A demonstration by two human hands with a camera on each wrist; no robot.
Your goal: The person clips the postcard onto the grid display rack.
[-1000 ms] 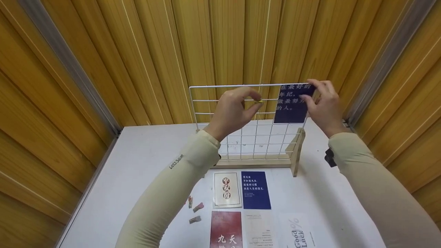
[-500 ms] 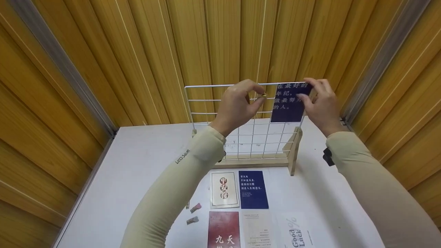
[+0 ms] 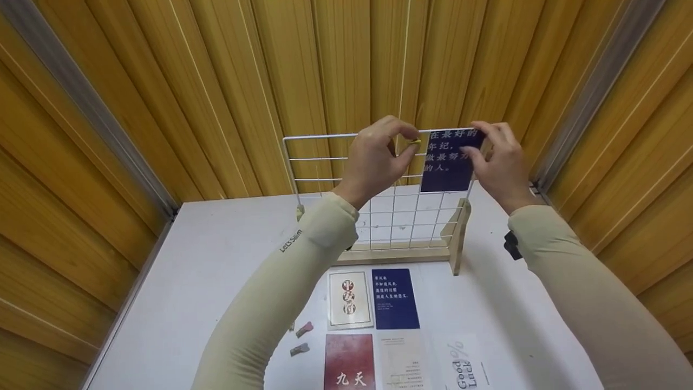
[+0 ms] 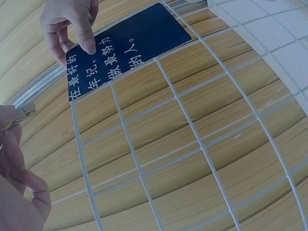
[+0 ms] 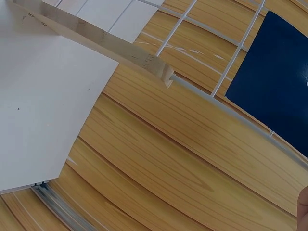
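A dark blue card (image 3: 446,176) with white characters lies upright against the top right corner of a white wire grid (image 3: 379,196). My right hand (image 3: 501,165) pinches the card's right side, thumb on its front and fingers behind the top edge. Between thumb and forefinger, my left hand (image 3: 376,160) pinches a small clothespin, just left of the card near the top wire. In the left wrist view the wooden clothespin (image 4: 24,111) sticks out from the fingertips, apart from the card. The right wrist view shows the lower part of the blue card (image 5: 274,72).
A wooden stand (image 3: 459,238) holds the grid on a white table (image 3: 216,260). In front lie a cream card (image 3: 350,319), another blue card (image 3: 398,314), a red card (image 3: 349,352) and pale cards. Small clothespins (image 3: 299,349) lie left of them. Wood-patterned walls (image 3: 292,65) enclose the table.
The left hand with the clothespin has moved up and closer to the card's upper left edge. The right hand keeps its hold on the card. The whole head view has shifted slightly.
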